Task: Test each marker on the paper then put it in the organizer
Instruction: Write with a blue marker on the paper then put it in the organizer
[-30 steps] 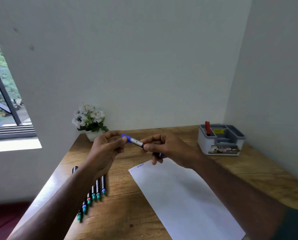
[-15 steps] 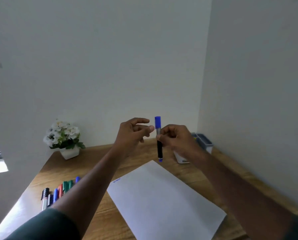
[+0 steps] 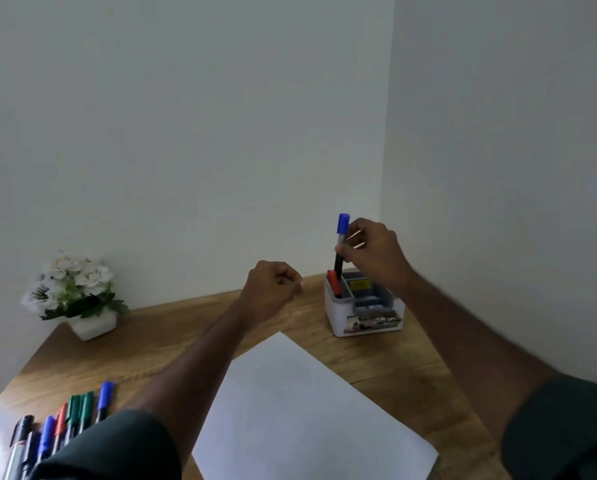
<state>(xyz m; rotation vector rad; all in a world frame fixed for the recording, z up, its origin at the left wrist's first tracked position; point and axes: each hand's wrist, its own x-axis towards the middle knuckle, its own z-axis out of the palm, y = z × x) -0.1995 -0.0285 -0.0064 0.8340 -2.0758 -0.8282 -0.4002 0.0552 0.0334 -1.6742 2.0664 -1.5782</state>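
The right hand [image 3: 371, 252] pinches a blue-capped marker [image 3: 340, 247] and holds it straight up, its bottom end inside the back-left slot of the organizer [image 3: 364, 311], next to a red marker [image 3: 334, 283]. The left hand [image 3: 273, 289] is a loose fist holding nothing. The paper [image 3: 300, 410] lies near. The spare markers [image 3: 61, 424] are partly hidden by the sleeve [image 3: 110, 448].

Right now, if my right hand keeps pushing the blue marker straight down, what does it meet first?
Probably the organizer: the blue marker in your right hand points into its back-left compartment, beside the red marker. Depth is unclear.
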